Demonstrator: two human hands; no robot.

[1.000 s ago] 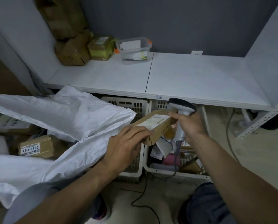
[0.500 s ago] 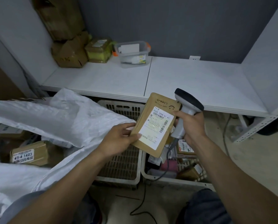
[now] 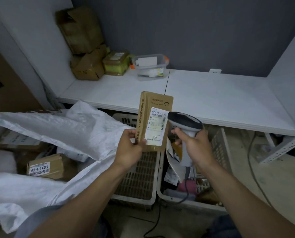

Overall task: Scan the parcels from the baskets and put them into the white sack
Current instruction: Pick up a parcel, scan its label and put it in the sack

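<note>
Pinching the brown parcel by its lower left corner, the left hand has now turned it upright, label facing up. Just beside that pinch, the right hand stays wrapped around the scanner, so scanning looks imminent; the white sack gapes open to the left.

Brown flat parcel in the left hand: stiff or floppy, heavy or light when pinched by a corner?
Probably fairly stiff: the brown flat parcel stands upright without sagging, though the left hand pinches only its lower left corner. Likely light, since that fingertip pinch carries it alone. Its glossy surface might slip in a loose grip.
</note>
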